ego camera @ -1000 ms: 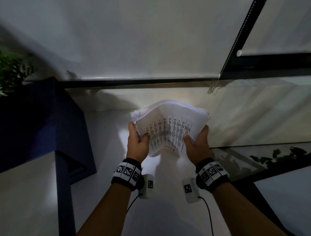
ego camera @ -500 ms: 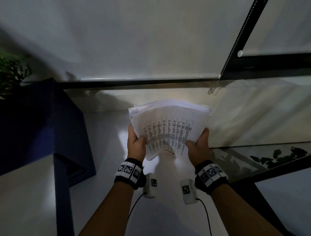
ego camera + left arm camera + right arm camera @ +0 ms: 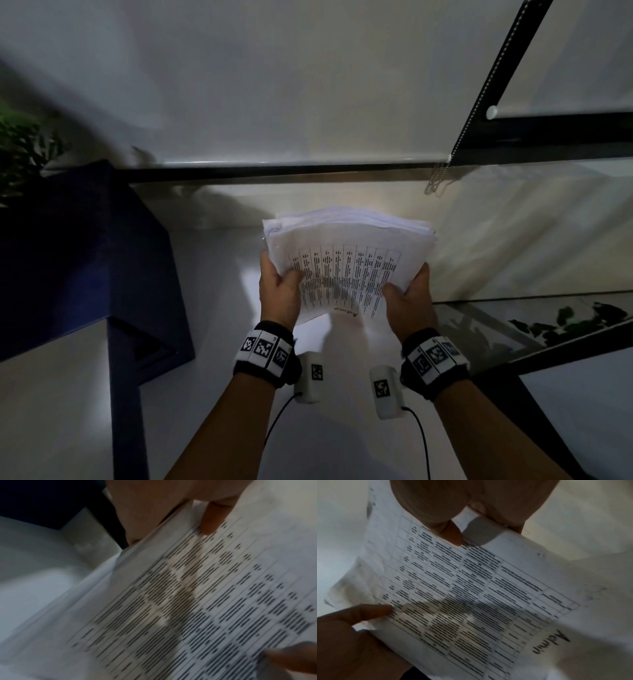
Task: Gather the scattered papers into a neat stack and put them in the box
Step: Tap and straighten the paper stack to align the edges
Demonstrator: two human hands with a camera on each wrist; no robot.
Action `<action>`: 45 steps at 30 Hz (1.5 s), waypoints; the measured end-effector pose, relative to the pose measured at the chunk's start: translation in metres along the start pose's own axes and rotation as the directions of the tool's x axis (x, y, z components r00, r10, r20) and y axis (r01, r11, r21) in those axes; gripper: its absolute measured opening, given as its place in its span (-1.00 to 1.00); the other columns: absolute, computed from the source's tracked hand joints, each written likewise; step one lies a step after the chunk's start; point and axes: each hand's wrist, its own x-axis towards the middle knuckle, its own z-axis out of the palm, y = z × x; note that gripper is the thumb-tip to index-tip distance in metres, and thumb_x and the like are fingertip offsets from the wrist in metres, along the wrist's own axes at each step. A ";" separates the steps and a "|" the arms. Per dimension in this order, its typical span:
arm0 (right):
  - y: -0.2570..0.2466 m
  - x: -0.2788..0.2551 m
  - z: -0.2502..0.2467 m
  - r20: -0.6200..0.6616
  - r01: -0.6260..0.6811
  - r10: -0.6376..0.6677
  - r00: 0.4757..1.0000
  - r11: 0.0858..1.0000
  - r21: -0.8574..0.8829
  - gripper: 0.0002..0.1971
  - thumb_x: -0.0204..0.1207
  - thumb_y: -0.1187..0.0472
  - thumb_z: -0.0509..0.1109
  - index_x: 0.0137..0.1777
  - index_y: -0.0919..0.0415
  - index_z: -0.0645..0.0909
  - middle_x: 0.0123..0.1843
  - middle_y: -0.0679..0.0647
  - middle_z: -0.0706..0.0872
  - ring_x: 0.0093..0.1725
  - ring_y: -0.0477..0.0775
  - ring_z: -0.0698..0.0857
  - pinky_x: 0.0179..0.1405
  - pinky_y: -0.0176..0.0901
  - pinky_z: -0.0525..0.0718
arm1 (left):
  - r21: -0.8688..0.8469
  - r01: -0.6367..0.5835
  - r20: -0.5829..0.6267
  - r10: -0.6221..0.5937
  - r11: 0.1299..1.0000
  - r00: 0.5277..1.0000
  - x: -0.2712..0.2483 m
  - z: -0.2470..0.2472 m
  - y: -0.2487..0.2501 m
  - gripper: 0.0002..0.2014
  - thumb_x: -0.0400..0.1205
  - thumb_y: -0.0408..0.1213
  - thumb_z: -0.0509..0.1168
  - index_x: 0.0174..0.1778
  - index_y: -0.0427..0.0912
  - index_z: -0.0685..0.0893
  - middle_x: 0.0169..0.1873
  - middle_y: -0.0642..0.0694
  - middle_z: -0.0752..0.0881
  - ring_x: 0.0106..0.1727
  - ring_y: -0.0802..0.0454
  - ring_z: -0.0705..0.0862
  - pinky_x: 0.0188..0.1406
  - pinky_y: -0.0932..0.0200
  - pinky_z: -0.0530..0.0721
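Note:
A thick stack of white papers (image 3: pixel 349 260) is held upright over the white surface, with a printed table on the sheet facing me. My left hand (image 3: pixel 279 286) grips its left side, thumb on the front sheet. My right hand (image 3: pixel 409 298) grips the right side the same way. The left wrist view shows the left thumb (image 3: pixel 214 519) pressed on the printed sheet (image 3: pixel 188 601). In the right wrist view the right thumb (image 3: pixel 450 534) pins the papers (image 3: pixel 471 588), which carry the word "Admin". A dark blue box (image 3: pixel 85 257) stands to the left, apart from the hands.
A white roller blind with a bead chain (image 3: pixel 438 178) hangs behind the stack. To the right lies a glass top (image 3: pixel 496 318) reflecting leaves. A green plant (image 3: pixel 20 147) stands at the far left behind the box.
Both hands keep their grip on the stack at about the same place. The top edges of the sheets have shifted a little.

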 end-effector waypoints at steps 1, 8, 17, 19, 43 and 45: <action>-0.001 0.002 0.000 -0.019 0.020 -0.020 1.000 1.000 0.015 -0.46 0.44 0.50 0.31 0.28 -0.04 0.31 0.02 -0.19 0.65 -0.08 -0.30 0.69 -0.25 -0.52 0.66 | -0.028 -0.048 0.000 0.048 0.998 0.999 0.000 0.001 0.007 -0.42 0.39 -0.25 0.31 0.40 -0.07 0.48 0.01 0.00 0.74 0.06 0.00 0.74 0.07 -0.07 0.75; -0.006 0.007 0.001 -0.058 0.064 -0.060 0.997 0.995 0.074 -0.38 0.37 0.54 0.34 0.41 0.14 0.37 0.13 -0.01 0.66 0.10 -0.28 0.66 -0.07 -0.56 0.62 | -0.169 -0.254 -0.103 0.239 0.952 0.966 0.006 0.013 0.055 -0.76 0.70 -0.06 0.27 -0.18 -0.12 0.51 -0.34 0.15 0.62 -0.23 0.14 0.61 -0.04 0.15 0.57; -0.014 0.005 0.007 -0.062 0.066 -0.058 0.996 0.989 0.133 -0.44 0.42 0.51 0.35 0.36 0.04 0.38 0.13 -0.05 0.69 0.04 -0.32 0.71 0.02 -0.39 0.70 | -0.092 -0.265 -0.220 0.240 0.960 0.946 0.015 0.025 0.054 -0.89 0.66 -0.30 0.16 -0.18 -0.14 0.51 -0.44 0.32 0.57 -0.29 0.29 0.54 -0.14 0.31 0.48; -0.014 0.005 0.008 -0.056 0.060 -0.053 0.997 0.990 0.124 -0.44 0.44 0.50 0.35 0.36 0.04 0.38 0.14 -0.04 0.69 0.07 -0.27 0.70 0.01 -0.33 0.70 | -0.115 -0.252 -0.189 0.228 0.961 0.955 0.015 0.024 0.049 -0.88 0.65 -0.21 0.19 -0.19 -0.07 0.54 -0.36 0.23 0.59 -0.19 0.12 0.59 -0.06 0.12 0.52; -0.091 0.015 0.008 -0.340 0.157 -0.110 0.934 0.981 0.113 -0.86 0.55 0.15 0.39 -0.13 0.17 0.50 -0.33 -0.12 0.56 -0.45 -0.34 0.52 -0.44 -0.52 0.47 | -0.124 -0.309 -0.158 0.289 0.943 0.944 0.014 0.022 0.050 -0.81 0.43 -0.13 0.41 -0.20 -0.05 0.52 -0.37 0.09 0.62 -0.35 0.13 0.63 -0.33 0.25 0.62; -0.091 0.015 0.007 -0.344 0.154 -0.104 0.933 0.981 0.120 -0.87 0.55 0.14 0.38 -0.13 0.16 0.50 -0.32 -0.13 0.56 -0.44 -0.34 0.52 -0.42 -0.50 0.48 | -0.137 -0.318 -0.143 0.300 0.938 0.943 0.015 0.022 0.049 -0.81 0.45 -0.12 0.39 -0.17 -0.06 0.52 -0.35 0.11 0.62 -0.34 0.17 0.63 -0.31 0.29 0.62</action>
